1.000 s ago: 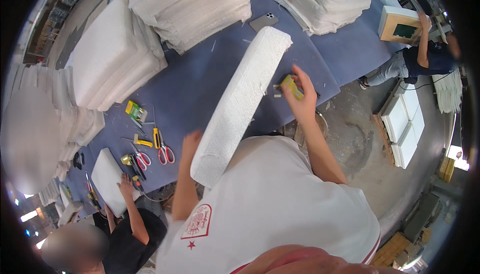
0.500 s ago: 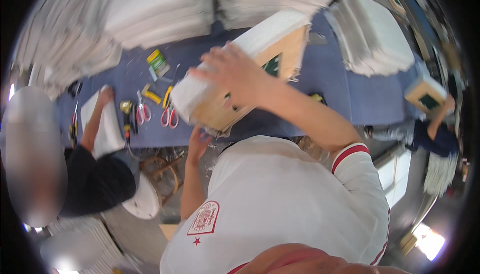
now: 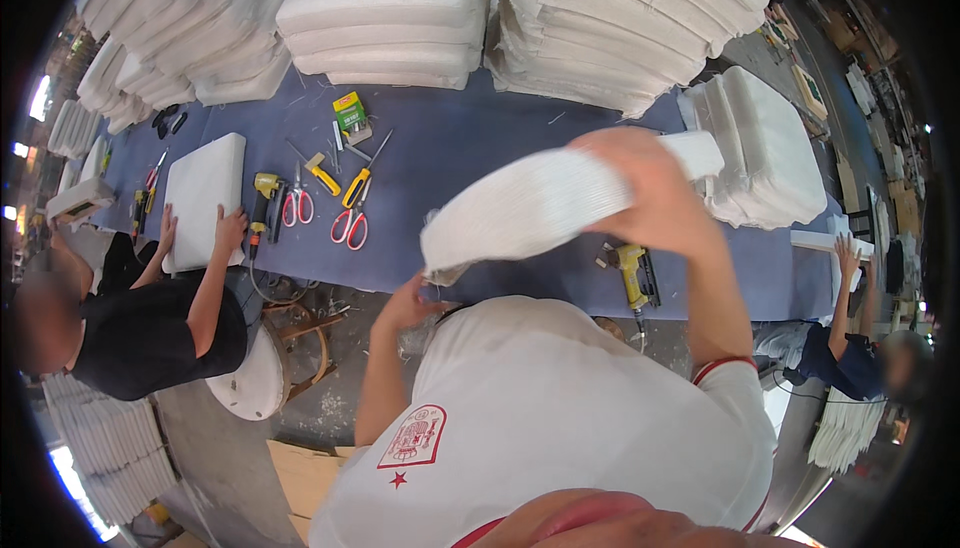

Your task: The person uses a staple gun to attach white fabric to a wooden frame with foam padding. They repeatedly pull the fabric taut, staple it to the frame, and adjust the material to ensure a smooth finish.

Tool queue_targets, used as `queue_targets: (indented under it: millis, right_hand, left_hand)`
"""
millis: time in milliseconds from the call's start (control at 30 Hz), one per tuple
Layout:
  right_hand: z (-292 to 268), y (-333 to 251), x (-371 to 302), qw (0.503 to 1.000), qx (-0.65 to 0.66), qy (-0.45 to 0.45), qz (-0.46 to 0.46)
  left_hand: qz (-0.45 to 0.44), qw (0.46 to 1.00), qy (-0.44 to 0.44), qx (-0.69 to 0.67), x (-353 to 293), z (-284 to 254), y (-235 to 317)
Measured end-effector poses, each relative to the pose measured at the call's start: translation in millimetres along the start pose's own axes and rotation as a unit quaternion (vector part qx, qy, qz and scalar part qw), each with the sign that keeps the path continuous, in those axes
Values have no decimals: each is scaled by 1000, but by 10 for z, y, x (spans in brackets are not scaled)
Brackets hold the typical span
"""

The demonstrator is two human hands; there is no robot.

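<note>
A white fabric-covered seat pad [image 3: 525, 210] is tilted up on edge above the near side of the blue-covered table, just in front of me. My right hand [image 3: 648, 193] grips its upper right part, fingers wrapped over the far edge and partly hidden. At the lower left corner, my left hand [image 3: 405, 308] holds the pad between thumb and fingers, some of them hidden. Beside the pad's right end, near the table edge, lies a yellow-and-black staple gun [image 3: 632, 276]. Red-handled scissors [image 3: 350, 230] and a yellow-handled screwdriver [image 3: 358, 186] lie left of the pad.
Tall stacks of white pads [image 3: 385, 23] line the table's far side, with a smaller stack [image 3: 765, 153] at right. A second staple gun [image 3: 264, 198], more scissors [image 3: 298, 206] and a green-yellow box [image 3: 349, 111] lie leftward. Co-workers handle pads at left [image 3: 205, 203] and far right [image 3: 825, 241].
The pad has turned over, so its wooden underside with dark openings no longer shows. My right hand has moved right along with it, while my left hand stays at the near left corner.
</note>
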State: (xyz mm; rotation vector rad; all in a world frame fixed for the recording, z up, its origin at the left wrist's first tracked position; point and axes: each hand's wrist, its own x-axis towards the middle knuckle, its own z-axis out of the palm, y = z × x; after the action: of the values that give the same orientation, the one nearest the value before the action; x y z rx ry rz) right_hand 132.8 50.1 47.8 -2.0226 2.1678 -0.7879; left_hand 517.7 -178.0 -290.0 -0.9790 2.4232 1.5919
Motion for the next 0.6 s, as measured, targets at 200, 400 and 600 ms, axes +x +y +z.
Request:
queue_targets:
  millis: [200, 400, 600]
  right_hand:
    - [-870, 1257, -1436, 897, 234, 210, 311]
    - [415, 1467, -1985, 711, 96, 594, 363]
    - [1182, -92, -1126, 743, 428, 397, 329]
  left_hand:
    - [372, 900, 110, -198, 788, -677, 1997]
    - [291, 949, 2, -124, 1354, -283, 3192]
    - [317, 930, -42, -184, 1308, -58, 3329]
